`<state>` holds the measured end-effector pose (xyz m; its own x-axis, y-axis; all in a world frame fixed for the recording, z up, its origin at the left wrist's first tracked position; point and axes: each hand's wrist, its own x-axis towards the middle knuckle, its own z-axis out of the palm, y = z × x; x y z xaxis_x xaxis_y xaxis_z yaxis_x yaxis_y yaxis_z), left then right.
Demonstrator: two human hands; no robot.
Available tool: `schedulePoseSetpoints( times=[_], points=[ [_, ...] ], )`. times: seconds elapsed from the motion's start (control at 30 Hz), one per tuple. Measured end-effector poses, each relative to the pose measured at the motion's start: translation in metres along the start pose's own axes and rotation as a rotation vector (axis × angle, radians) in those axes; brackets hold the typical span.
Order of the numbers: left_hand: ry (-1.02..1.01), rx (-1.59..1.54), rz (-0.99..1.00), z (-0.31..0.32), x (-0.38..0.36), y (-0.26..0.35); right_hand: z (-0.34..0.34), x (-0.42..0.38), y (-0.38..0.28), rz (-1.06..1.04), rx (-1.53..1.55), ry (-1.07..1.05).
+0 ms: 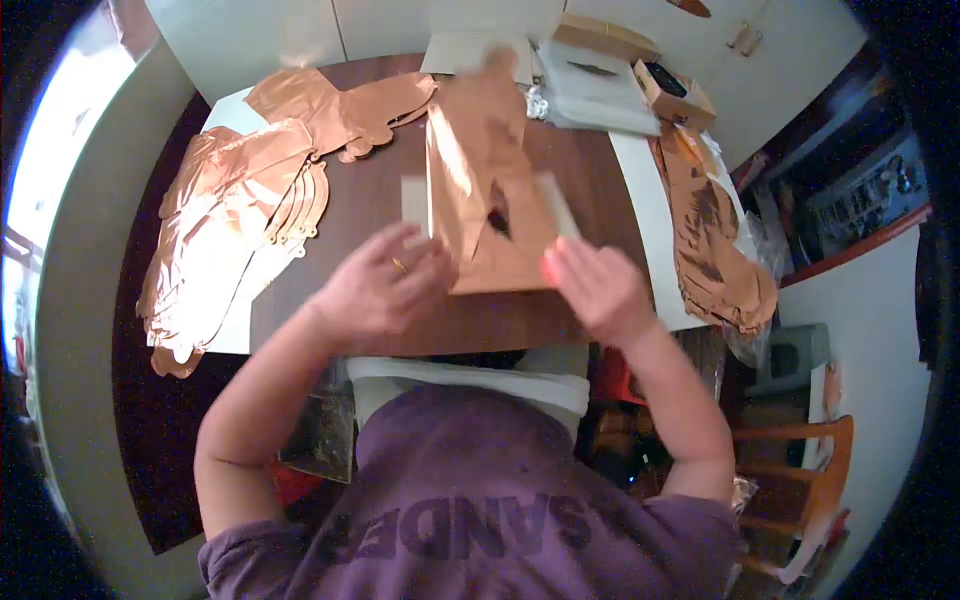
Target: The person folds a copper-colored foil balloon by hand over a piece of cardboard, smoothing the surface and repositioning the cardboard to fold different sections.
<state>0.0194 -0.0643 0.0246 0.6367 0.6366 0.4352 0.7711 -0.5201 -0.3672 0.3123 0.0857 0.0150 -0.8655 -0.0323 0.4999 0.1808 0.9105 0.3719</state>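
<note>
Brown foil sheet (460, 210) mid-bench (360, 210), near edge btwn hands; L hand (385, 278) curled by near L corner, blurred, can't tell if gripping; R hand (598, 290) pinching near R corner

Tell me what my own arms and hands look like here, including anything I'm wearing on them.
Your purple shirt has short sleeves, leaving both forearms uncovered. Neither hand has a glove. Your left hand wears a thin gold-coloured ring. Your right hand shows a red-orange patch at the fingertips, too blurred to identify.
</note>
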Motion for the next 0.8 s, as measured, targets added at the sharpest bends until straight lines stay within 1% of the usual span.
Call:
schedulePoseSetpoints(
  times=[0.07,0.17,0.27,0.37,0.47,0.5,0.6,0.7,0.8],
  points=[
    [-0.049,-0.084,-0.008,0.025,-0.012,0.020,0.019,-0.023,-0.024,0.023,0.062,-0.087],
    [-0.134,-0.217,-0.058,0.035,-0.009,0.029,0.020,-0.032,-0.037,0.143,0.055,-0.193],
    [-0.176,-0.334,-0.118,0.037,-0.006,0.033,0.016,-0.034,-0.051,0.221,-0.011,-0.339],
    [-0.177,-0.478,-0.187,0.034,-0.001,0.031,-0.010,-0.014,-0.070,0.342,-0.044,-0.486],
    [-0.158,-0.683,-0.246,0.033,0.001,0.027,-0.022,0.018,-0.093,0.476,0.394,-0.458],
    [-0.147,-0.754,-0.260,0.035,0.002,0.022,-0.014,0.019,-0.105,0.485,0.395,-0.477],
    [-0.249,-0.777,-0.209,0.047,0.003,0.001,0.006,0.018,-0.129,0.524,0.401,-0.522],
    [-0.199,-0.702,-0.175,0.059,0.029,0.006,0.006,0.020,-0.131,0.560,0.416,-0.573],
    [-0.255,-0.749,-0.005,0.089,0.054,0.013,0.007,0.019,-0.132,0.553,0.425,-0.594]
  ],
)
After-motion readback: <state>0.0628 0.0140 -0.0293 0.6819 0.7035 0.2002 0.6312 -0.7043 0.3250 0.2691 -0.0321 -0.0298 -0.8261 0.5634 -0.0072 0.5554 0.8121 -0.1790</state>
